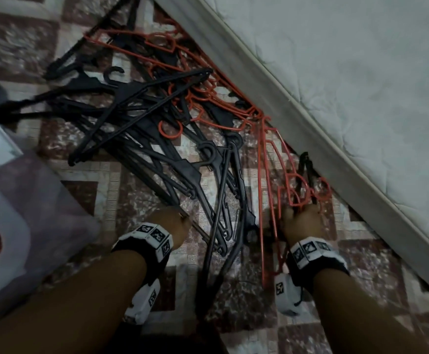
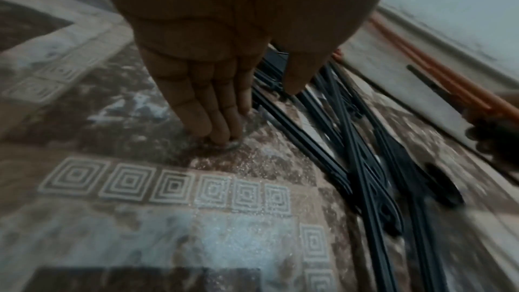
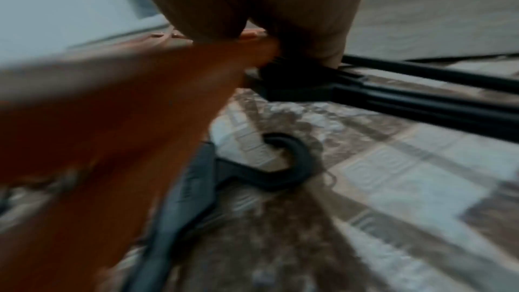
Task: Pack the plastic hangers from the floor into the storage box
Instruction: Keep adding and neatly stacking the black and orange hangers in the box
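The tangled black and orange plastic hangers (image 1: 157, 129) sprawl on the patterned tile floor (image 1: 85, 180), long arms running from six toward twelve o'clock. The right hand (image 1: 301, 223) seems to clutch a few orange hangers (image 1: 272, 200). The left hand (image 1: 168, 223), fingers straight, touches floor beside black ones. The translucent storage box (image 1: 29, 213) sits at nine o'clock, nearer it.

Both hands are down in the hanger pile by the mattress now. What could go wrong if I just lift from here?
1. The right hand grips orange hangers and black ones together; their far ends run into the tangled pile, so lifting may drag others along.
2. The left hand has straight fingers on the floor beside the black hangers, holding nothing, so that side could slip.
3. The storage box sits far left; long hangers may catch its rim.
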